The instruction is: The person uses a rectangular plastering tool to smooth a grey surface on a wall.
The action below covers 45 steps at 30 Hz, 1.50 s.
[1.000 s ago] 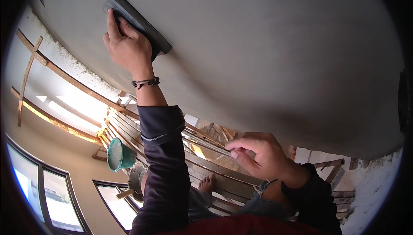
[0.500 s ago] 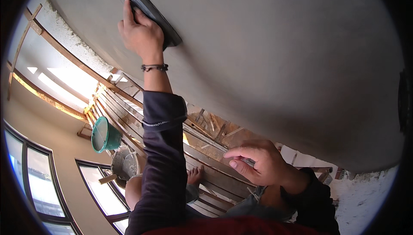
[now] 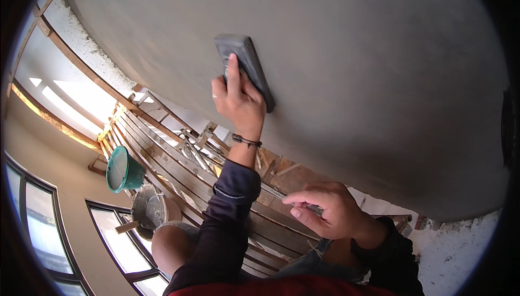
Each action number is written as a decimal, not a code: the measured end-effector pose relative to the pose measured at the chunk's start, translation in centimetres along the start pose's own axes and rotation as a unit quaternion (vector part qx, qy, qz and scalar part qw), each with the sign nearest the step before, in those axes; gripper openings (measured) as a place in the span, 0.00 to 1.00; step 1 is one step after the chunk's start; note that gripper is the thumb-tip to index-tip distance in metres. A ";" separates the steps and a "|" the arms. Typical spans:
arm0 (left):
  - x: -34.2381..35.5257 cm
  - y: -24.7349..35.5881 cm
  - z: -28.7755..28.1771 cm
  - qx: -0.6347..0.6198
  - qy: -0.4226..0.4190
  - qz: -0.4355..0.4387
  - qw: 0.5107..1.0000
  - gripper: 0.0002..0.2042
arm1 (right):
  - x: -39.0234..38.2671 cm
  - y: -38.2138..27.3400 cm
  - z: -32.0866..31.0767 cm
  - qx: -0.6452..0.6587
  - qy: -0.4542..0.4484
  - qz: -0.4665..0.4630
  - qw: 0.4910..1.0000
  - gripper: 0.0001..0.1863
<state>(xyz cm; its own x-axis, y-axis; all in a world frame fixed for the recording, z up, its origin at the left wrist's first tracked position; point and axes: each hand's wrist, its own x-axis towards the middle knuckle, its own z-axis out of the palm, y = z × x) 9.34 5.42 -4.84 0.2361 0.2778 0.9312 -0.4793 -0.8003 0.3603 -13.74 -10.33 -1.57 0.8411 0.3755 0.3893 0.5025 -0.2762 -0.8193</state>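
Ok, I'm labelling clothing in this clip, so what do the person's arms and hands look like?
Neither hand is gloved. The left hand wears what looks like a thin ring, with a dark corded bracelet at the wrist; the dark left sleeve ends in a broad cuff with a pale stitched line. The right hand shows no ring; the right sleeve is dark too.

Head fisheye (left one), facing down, hands near

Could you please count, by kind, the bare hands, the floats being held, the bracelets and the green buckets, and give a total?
Bare hands: 2 (left hand, right hand)
Held float: 1
Bracelet: 1
Green bucket: 1
Total: 5
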 end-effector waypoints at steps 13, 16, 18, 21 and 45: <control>-19.1 8.1 -3.4 -0.118 -0.099 -0.064 0.986 0.23 | 1.0 -0.3 0.6 0.023 0.000 -0.033 0.999 0.11; -16.8 8.2 -2.9 -0.100 -0.094 -0.034 0.990 0.23 | 1.0 -0.6 0.5 0.005 -0.016 -0.017 1.000 0.11; -9.5 7.6 -2.3 -0.066 -0.082 -0.033 0.994 0.24 | 0.2 0.0 0.3 0.004 -0.010 -0.015 1.000 0.11; 3.8 8.3 -0.4 -0.083 0.015 0.019 0.996 0.23 | -0.6 -0.1 -0.6 -0.009 -0.004 -0.010 1.000 0.11; 1.4 8.4 -1.1 -0.064 -0.007 0.020 0.998 0.23 | -1.4 -0.2 -1.5 0.010 0.013 -0.042 0.999 0.11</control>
<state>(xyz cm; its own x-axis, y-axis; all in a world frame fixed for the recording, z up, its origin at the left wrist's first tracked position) 4.66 -0.32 -0.49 0.2261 0.2394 0.9442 -0.5925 -0.7356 0.3284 -14.77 -12.17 -1.28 0.8012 0.3737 0.4673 0.5676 -0.2277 -0.7912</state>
